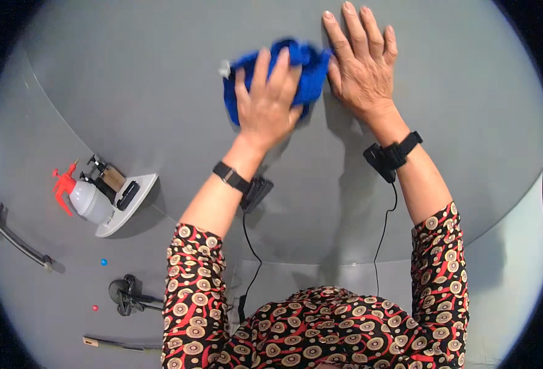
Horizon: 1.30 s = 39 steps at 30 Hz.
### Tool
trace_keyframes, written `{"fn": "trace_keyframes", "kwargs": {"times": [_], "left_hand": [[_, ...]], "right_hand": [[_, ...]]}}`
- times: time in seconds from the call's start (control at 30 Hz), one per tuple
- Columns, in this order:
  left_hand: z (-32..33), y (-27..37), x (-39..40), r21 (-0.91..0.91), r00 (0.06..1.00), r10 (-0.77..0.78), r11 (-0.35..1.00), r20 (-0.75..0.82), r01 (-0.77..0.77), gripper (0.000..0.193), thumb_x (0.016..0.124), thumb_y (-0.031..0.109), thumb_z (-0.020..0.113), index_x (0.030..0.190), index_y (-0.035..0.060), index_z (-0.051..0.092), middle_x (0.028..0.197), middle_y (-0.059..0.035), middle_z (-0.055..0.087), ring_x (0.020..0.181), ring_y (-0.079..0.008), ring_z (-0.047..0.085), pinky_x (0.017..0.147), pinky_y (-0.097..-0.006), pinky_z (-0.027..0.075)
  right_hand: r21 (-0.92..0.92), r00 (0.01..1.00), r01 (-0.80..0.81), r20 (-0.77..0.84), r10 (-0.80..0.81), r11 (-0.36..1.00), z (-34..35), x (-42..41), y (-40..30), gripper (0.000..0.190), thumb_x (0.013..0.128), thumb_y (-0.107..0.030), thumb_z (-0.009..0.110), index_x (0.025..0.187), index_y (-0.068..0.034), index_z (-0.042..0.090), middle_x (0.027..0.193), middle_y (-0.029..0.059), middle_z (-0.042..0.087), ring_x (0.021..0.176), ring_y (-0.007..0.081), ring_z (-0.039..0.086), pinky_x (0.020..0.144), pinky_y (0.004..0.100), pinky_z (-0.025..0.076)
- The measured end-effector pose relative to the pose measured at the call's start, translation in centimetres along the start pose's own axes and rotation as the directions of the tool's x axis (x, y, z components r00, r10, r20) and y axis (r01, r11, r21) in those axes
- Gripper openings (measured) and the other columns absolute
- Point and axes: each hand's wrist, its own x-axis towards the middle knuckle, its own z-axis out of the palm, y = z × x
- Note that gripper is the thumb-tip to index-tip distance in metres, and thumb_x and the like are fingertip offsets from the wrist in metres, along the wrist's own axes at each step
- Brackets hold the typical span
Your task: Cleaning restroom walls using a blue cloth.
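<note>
A crumpled blue cloth (315, 76) with a small white tag lies against a large grey wall surface (183, 92). My left hand (269, 99) presses flat on the cloth, fingers spread over it and slightly blurred. Just right of the cloth, my right hand (366, 69) rests palm-down on the bare grey surface with its fingers apart, holding nothing. Its thumb is close to the cloth's right edge. Each wrist wears a black strap with a small black device and a thin cable.
On the left, a white corner shelf (135, 203) holds a spray bottle with red head (89, 198), pump bottles (112, 177) and a dark object. Below are a black wall fitting (126, 295) and a horizontal bar (119, 345). A curved metal rail (22, 246) is at far left.
</note>
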Motion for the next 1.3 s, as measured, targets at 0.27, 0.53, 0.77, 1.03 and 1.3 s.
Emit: {"fn": "trace_keyframes", "kwargs": {"times": [0.27, 0.53, 0.77, 1.03, 1.3], "left_hand": [[1.2, 3.0, -13.2, -0.113, 0.928, 0.302, 0.952, 0.217, -0.283, 0.044, 0.084, 0.025, 0.063, 0.128, 0.0217, 0.06, 0.152, 0.0013, 0.05, 0.142, -0.0252, 0.045, 0.11, -0.0578, 0.03], [2.3, -5.9, 2.2, 0.136, 0.984, -0.123, 0.981, -0.128, 0.14, 0.064, 0.094, 0.024, 0.059, 0.153, 0.0092, 0.04, 0.162, -0.0115, 0.036, 0.151, -0.0346, 0.03, 0.113, -0.0606, 0.025], [1.5, -3.9, 11.6, 0.182, 0.936, -0.115, 0.966, -0.333, 0.183, 0.066, 0.095, 0.039, 0.061, 0.153, 0.0138, 0.04, 0.159, -0.0079, 0.039, 0.148, -0.0295, 0.032, 0.113, -0.058, 0.029], [2.6, 4.4, 2.7, -0.016, 0.981, 0.168, 0.986, 0.1, -0.167, 0.068, 0.079, 0.035, 0.07, 0.143, 0.0208, 0.054, 0.159, 0.0, 0.042, 0.148, -0.0275, 0.036, 0.111, -0.059, 0.031], [1.8, 10.5, -13.4, -0.472, 0.774, 0.568, 0.783, 0.28, -0.405, 0.048, 0.088, 0.019, 0.059, 0.136, 0.0242, 0.058, 0.156, 0.0048, 0.046, 0.141, -0.0158, 0.047, 0.088, -0.0395, 0.04]], "right_hand": [[0.02, 0.999, -0.024, -0.039, 0.025, 1.0, 1.6, -1.8, 1.1, 0.066, 0.091, -0.033, 0.063, 0.154, -0.023, 0.043, 0.162, 0.0068, 0.035, 0.151, 0.0268, 0.027, 0.121, 0.054, 0.011], [0.148, 0.995, -0.016, -0.094, 0.03, 0.989, 0.8, -2.6, 4.3, 0.062, 0.09, -0.023, 0.062, 0.15, -0.022, 0.048, 0.158, 0.0092, 0.04, 0.147, 0.0281, 0.035, 0.121, 0.0537, 0.012], [-0.079, 0.956, -0.256, -0.17, 0.24, 0.963, -2.6, -5.3, 10.5, 0.061, 0.095, -0.018, 0.056, 0.152, -0.007, 0.039, 0.156, 0.0177, 0.036, 0.147, 0.0335, 0.032, 0.116, 0.0629, 0.02], [0.026, 0.961, -0.267, -0.063, 0.268, 0.963, -0.3, -5.8, 11.7, 0.058, 0.095, -0.027, 0.056, 0.15, -0.008, 0.044, 0.157, 0.0164, 0.037, 0.147, 0.0315, 0.032, 0.116, 0.0583, 0.023], [-0.106, 0.969, -0.18, -0.187, 0.158, 0.978, 0.2, -3.5, 10.5, 0.06, 0.097, -0.03, 0.053, 0.152, -0.01, 0.041, 0.159, 0.0159, 0.034, 0.148, 0.0304, 0.029, 0.118, 0.0578, 0.02]]}}
